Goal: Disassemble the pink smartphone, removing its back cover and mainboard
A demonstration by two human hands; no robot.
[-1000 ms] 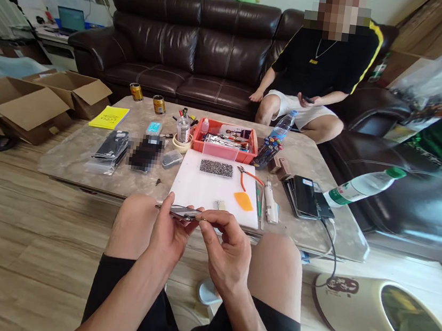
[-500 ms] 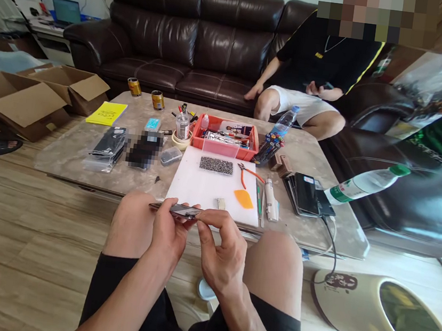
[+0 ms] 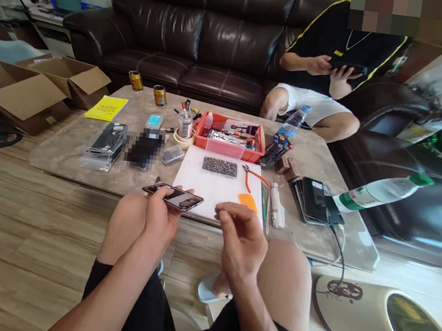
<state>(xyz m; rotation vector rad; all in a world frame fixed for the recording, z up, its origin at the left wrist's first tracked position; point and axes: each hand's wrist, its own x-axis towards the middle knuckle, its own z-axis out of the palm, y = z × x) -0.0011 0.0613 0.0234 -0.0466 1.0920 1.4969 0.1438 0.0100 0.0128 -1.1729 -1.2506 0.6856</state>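
Note:
My left hand (image 3: 160, 220) holds a dark phone (image 3: 172, 197) flat above my left knee, at the table's front edge, with the thumb across its near side. A hand's width to the right of the phone is my right hand (image 3: 242, 240), apart from it. Its thumb and forefinger are pinched together over the front edge of the white board (image 3: 210, 188). Whether anything tiny sits between the fingertips is too small to tell.
On the marble table (image 3: 308, 240) lie orange pliers (image 3: 254, 176), an orange pick (image 3: 246, 201), a white tool (image 3: 277, 207), a red tray (image 3: 230, 140), stacked phones (image 3: 316, 198) and a tipped bottle (image 3: 379, 191). A person sits on the sofa (image 3: 204, 40) holding a phone. Cardboard boxes (image 3: 25, 88) stand at left.
My right hand has let go of the phone's edge and drawn away to the right. The left hand has tilted the phone's face up. The person on the sofa lifted both hands to a phone.

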